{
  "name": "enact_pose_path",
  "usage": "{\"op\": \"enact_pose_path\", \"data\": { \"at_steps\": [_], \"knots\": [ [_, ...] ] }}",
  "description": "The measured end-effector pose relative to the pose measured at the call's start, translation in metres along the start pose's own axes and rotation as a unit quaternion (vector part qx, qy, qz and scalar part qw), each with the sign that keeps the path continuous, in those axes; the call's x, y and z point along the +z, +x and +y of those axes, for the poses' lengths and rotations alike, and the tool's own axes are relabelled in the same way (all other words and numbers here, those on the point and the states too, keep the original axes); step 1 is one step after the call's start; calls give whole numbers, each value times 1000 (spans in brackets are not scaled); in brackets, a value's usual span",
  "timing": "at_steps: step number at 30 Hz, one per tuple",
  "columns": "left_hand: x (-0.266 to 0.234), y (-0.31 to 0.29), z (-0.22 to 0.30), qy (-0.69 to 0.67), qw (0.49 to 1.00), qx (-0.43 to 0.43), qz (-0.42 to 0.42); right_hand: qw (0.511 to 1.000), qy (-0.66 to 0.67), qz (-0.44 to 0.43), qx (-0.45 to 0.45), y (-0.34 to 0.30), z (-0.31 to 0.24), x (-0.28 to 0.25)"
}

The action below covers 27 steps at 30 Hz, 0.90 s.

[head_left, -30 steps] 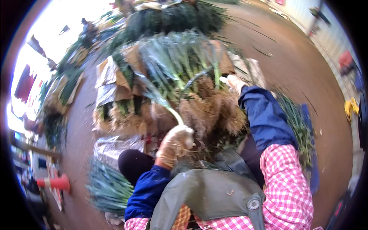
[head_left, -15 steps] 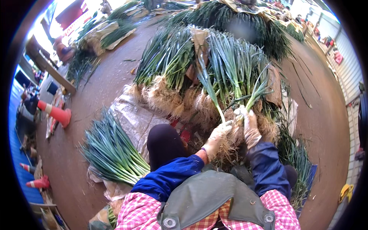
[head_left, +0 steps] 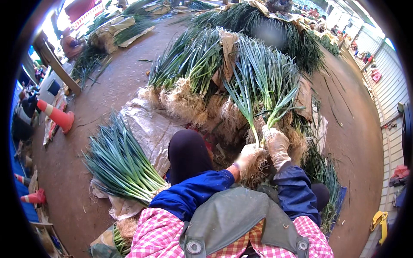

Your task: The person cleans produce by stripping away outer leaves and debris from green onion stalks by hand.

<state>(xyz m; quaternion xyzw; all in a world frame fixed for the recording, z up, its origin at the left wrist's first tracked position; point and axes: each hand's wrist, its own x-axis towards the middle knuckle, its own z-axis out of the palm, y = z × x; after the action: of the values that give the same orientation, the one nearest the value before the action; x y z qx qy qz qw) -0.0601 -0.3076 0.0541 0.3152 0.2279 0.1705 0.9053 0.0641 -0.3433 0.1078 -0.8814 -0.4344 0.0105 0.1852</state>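
Observation:
In its pale glove, my left hand (head_left: 248, 157) is closed on the white lower stem of a green onion (head_left: 247, 107), roots hanging below the fingers. Right beside it, my gloved right hand (head_left: 276, 145) is closed on the base of another green onion (head_left: 277, 108), its leaves fanning up to the right. Just beyond both hands lies a large pile of green onions (head_left: 258, 64), leaves pointing away and tangled pale roots (head_left: 185, 103) toward me. A neat bunch of green onions (head_left: 122, 163) lies to my left, its white ends near my left sleeve.
My bent knee (head_left: 188, 157) rises left of my hands, next to a whitish plastic sheet (head_left: 148, 124) on the floor. Loose green leaves (head_left: 322, 178) lie at my right. Traffic cones (head_left: 58, 116) stand far left. More onion heaps (head_left: 297, 43) lie beyond the pile.
My left hand and the onion in it have dropped slightly toward me, the onion's leaves now more upright. My right hand keeps its grip, a little lower. The whole view has shifted slightly.

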Motion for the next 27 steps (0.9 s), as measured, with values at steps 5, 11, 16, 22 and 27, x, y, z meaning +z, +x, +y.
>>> {"op": "enact_pose_path", "data": {
  "at_steps": [5,11,16,22,27],
  "knots": [
    [-7,2,2,23,999,22,25,993,58,65,-81,-24,6,2],
    [14,-10,19,67,996,28,61,967,103,135,-192,-42,19,-8],
    [23,-19,26,106,994,-20,21,968,34,111,-221,-31,26,-18],
    [8,1,15,19,999,32,27,937,-3,186,-296,-13,-7,-13],
    [9,8,4,0,994,12,105,933,341,39,-111,-20,13,22]
  ]
}}
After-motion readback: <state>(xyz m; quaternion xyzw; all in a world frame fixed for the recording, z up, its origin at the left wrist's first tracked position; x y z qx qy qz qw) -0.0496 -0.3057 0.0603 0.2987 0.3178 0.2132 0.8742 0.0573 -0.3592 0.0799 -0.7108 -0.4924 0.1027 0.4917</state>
